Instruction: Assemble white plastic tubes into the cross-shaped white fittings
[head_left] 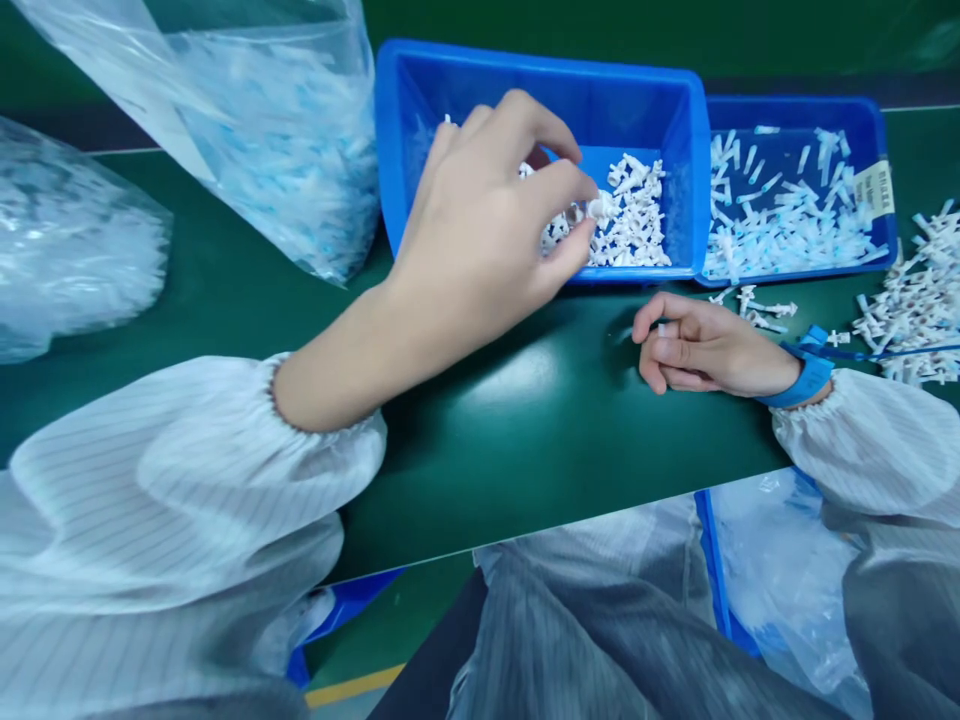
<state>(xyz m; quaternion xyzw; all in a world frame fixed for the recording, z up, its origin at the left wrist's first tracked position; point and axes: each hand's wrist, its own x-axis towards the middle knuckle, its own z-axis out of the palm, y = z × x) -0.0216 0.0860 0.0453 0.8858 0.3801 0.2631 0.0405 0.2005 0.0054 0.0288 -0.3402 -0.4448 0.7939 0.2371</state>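
My left hand (487,200) is over the left blue bin (544,85), its thumb and fingertips closed on a small white part (602,207). Under it lie many small white plastic pieces (637,225) on the bin's floor. My right hand (697,348), with a blue band (799,385) at the wrist, rests over the green table (540,430) below the bins. Its fingers are curled with the thumb against them; whatever they may hold is too small to name.
Right of the bin, a second blue bin (874,130) holds white and light-blue pieces. A pile of white parts (919,300) lies at the far right. Two clear bags (281,140) of pieces stand at the left. Below the table edge is a bag (780,570) in a blue container.
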